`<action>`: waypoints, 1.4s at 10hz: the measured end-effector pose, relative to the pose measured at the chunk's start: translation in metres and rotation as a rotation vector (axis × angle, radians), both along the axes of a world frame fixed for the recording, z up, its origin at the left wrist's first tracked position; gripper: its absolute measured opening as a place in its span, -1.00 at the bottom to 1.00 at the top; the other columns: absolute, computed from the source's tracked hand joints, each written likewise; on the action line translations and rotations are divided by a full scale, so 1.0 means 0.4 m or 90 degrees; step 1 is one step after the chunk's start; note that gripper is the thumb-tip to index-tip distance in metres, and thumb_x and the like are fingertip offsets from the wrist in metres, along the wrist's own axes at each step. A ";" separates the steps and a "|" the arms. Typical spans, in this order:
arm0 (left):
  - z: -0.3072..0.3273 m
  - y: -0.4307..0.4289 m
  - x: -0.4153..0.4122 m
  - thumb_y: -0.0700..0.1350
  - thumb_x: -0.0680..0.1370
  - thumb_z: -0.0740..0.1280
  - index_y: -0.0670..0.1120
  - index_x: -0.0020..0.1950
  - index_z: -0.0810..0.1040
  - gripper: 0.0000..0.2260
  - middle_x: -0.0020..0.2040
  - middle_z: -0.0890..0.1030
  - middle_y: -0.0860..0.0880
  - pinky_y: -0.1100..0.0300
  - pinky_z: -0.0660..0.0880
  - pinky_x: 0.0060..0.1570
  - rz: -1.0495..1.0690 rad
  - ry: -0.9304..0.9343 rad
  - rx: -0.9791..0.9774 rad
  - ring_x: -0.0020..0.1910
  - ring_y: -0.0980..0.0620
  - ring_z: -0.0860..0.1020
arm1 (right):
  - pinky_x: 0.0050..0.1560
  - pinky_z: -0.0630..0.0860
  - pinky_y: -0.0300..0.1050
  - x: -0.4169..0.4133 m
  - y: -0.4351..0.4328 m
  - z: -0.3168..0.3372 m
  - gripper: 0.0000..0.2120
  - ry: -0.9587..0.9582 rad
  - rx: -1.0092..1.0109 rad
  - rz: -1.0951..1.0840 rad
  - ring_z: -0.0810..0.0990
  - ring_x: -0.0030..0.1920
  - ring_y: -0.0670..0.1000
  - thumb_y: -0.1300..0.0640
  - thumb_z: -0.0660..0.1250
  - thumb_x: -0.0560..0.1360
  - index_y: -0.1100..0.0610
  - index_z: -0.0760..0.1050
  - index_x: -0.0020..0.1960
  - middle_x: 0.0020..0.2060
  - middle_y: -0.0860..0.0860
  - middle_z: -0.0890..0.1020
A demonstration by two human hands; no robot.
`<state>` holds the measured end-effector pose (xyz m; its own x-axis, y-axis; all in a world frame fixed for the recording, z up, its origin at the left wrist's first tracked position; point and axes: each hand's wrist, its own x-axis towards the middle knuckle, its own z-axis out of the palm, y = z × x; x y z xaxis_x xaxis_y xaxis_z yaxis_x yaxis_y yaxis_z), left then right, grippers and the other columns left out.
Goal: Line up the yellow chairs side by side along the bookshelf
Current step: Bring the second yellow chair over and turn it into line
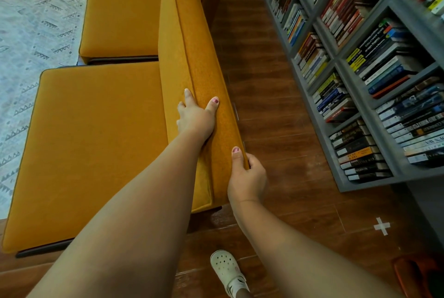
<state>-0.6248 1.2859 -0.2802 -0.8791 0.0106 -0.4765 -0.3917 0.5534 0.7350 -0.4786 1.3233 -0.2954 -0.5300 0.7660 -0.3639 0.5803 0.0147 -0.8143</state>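
Far left: pale patterned rug [28, 33], beside the seats. Next right: two yellow chairs side by side, far chair [122, 14] higher in view, near chair [91, 144] lower, seats toward the rug, backs toward the shelving. Tall backrest [192, 45] of the near chair standing apart from the shelving, strip of wooden floor [264, 81] between. Over the top of that backrest: left hand [195, 115], fingers curled down the seat side, thumb on the upper face, gripping the cushion. At the near corner of the same backrest: right hand [247, 177], thumb on top, fingers wrapped behind the edge, gripping it. Below the arms: white perforated clog [224, 267] on the floor. Right: grey bookshelf [398, 175] packed with books, some upright, some stacked flat; spine lettering present but too blurred to read. Near the shelf's near end: white tape cross [382, 225] on the floor. Bottom right corner: orange object [413, 273], cannot tell what
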 end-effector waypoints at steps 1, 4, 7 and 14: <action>-0.002 0.002 -0.015 0.27 0.53 0.20 0.10 0.56 -0.16 -0.25 0.56 0.03 -0.08 -0.24 0.24 0.37 -0.003 0.000 0.001 0.48 -0.25 0.14 | -0.21 0.45 -0.11 -0.017 0.002 -0.005 -0.56 0.001 0.013 0.001 0.58 -0.11 0.05 -0.27 0.18 0.50 0.04 0.59 0.08 -0.15 0.01 0.64; 0.003 0.001 -0.023 0.27 0.53 0.20 0.11 0.55 -0.17 -0.24 0.56 0.01 -0.07 -0.24 0.22 0.38 -0.004 -0.008 0.000 0.49 -0.25 0.13 | -0.11 0.52 -0.04 -0.021 0.005 -0.003 -0.59 0.001 0.031 0.015 0.59 -0.06 0.05 -0.22 0.18 0.53 0.04 0.57 0.13 -0.10 -0.01 0.64; 0.047 -0.009 0.018 0.26 0.52 0.22 0.07 0.56 -0.22 -0.19 0.57 -0.03 -0.07 -0.18 0.26 0.38 -0.059 -0.002 -0.049 0.50 -0.21 0.13 | 0.11 0.37 -0.12 -0.016 0.019 0.053 -0.56 -0.080 0.122 0.165 0.44 0.30 0.05 -0.10 0.06 0.62 -0.01 0.27 0.46 0.35 -0.02 0.45; 0.114 -0.510 0.224 0.04 0.62 0.19 -0.09 0.47 0.30 -0.56 0.41 0.39 -0.15 0.04 0.35 0.28 -0.016 -0.118 0.020 0.36 -0.12 0.40 | 0.11 0.40 0.00 -0.026 -0.001 0.090 -0.55 -0.209 0.282 0.318 0.47 0.23 0.18 -0.01 -0.10 0.65 -0.01 0.11 0.53 0.37 0.09 0.40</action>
<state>-0.5354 1.0818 -0.2347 -0.7760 0.0488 -0.6289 -0.5077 0.5434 0.6686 -0.4891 1.3228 -0.2593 -0.7712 0.5734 -0.2765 0.6304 0.6274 -0.4572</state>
